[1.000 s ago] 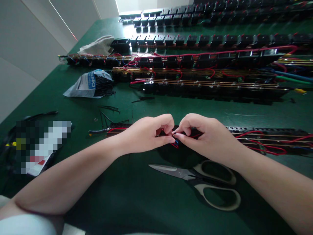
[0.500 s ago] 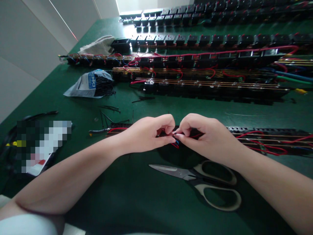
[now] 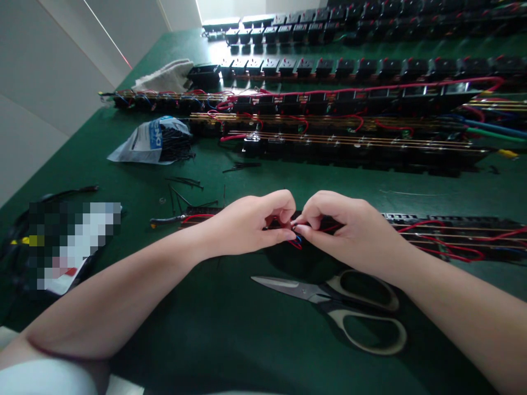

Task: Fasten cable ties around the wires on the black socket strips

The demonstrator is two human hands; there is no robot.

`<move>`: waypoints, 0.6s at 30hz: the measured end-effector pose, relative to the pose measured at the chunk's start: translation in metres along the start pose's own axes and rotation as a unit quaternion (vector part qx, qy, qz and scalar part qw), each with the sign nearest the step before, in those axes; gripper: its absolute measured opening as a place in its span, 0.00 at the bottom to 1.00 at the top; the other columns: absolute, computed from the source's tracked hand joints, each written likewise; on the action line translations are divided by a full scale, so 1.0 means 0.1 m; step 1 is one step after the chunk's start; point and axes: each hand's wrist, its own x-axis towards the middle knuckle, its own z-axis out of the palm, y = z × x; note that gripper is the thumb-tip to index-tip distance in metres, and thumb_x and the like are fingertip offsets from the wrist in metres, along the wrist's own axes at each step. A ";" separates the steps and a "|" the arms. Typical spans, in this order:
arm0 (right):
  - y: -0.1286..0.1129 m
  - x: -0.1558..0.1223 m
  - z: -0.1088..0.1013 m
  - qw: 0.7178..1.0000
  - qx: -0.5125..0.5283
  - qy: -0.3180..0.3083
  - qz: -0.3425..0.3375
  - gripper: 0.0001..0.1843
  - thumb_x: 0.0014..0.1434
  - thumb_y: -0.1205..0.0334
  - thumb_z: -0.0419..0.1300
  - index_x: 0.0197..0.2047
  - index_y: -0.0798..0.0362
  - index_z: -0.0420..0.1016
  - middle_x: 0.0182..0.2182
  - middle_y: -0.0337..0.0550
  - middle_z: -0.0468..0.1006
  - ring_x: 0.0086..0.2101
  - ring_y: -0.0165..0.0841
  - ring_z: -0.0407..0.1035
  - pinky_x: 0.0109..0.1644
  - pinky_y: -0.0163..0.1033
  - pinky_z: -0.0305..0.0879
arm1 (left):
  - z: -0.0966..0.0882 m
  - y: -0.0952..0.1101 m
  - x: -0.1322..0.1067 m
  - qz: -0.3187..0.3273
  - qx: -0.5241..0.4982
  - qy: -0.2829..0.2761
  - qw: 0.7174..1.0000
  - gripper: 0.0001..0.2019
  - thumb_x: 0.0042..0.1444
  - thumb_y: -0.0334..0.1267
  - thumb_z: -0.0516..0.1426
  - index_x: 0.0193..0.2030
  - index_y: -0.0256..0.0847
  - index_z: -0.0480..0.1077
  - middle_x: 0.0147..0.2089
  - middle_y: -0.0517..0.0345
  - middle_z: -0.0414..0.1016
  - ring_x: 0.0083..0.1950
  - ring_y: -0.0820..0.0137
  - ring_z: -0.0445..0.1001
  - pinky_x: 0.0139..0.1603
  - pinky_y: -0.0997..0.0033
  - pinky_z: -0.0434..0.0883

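Both hands meet over a long black strip (image 3: 415,233) fitted with bare copper-coloured rods and red wires. My left hand (image 3: 255,224) is closed, thumb and curled fingers pinching at the strip. Facing it, my right hand (image 3: 341,219) is closed too, thumb against forefinger on something small and dark. Short red and blue wires (image 3: 297,242) poke out below the fingertips; exactly what each pinch holds is hidden. Scissors (image 3: 315,293) with dark and beige handles lie nearer me, blades pointing left. Thin black cable ties (image 3: 185,182) are scattered beyond my left hand.
An open plastic bag (image 3: 150,141) of black cable ties rests at the back left. Behind it, several long socket strips (image 3: 346,67) run across the green table (image 3: 197,329). A pale cloth (image 3: 164,77) lies among them. Black cable (image 3: 53,196) coils at the left, beside a blurred-out item.
Both hands keep the same pinch over the strip, with only a very slight shift of the left fingers. Scissors, bag and strips have stayed where they were.
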 end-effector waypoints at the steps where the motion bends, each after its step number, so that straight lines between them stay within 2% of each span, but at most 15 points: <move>1: 0.00 0.00 0.00 1.000 0.000 -0.002 0.000 0.12 0.57 0.67 0.59 0.25 0.48 0.61 0.28 0.40 0.76 0.29 0.34 0.69 0.31 0.38 0.64 | 0.00 0.00 0.00 -0.001 -0.003 -0.001 1.000 0.10 0.59 0.35 0.60 0.38 0.43 0.60 0.32 0.69 0.63 0.31 0.76 0.60 0.31 0.77 0.58; 5: -0.01 0.00 -0.01 1.000 0.005 0.003 -0.001 0.12 0.57 0.67 0.59 0.25 0.48 0.61 0.28 0.40 0.76 0.29 0.34 0.69 0.31 0.38 0.65 | 0.00 0.01 0.00 -0.006 -0.004 -0.001 1.000 0.10 0.59 0.34 0.60 0.38 0.43 0.60 0.33 0.68 0.64 0.31 0.76 0.61 0.31 0.77 0.58; 10: 0.00 0.01 0.00 1.000 0.010 0.008 -0.001 0.06 0.57 0.68 0.59 0.31 0.48 0.70 0.28 0.39 0.77 0.30 0.34 0.71 0.32 0.38 0.67 | 0.00 0.01 0.00 -0.009 -0.007 -0.006 1.000 0.09 0.59 0.35 0.59 0.38 0.43 0.60 0.32 0.68 0.65 0.31 0.76 0.61 0.32 0.76 0.59; 18: -0.01 0.03 -0.01 0.999 0.028 0.003 -0.018 0.07 0.57 0.69 0.59 0.35 0.48 0.76 0.33 0.41 0.81 0.34 0.36 0.75 0.36 0.40 0.70 | 0.00 0.00 0.00 0.005 -0.002 -0.001 1.000 0.09 0.59 0.35 0.60 0.39 0.43 0.61 0.33 0.68 0.64 0.32 0.76 0.61 0.31 0.77 0.59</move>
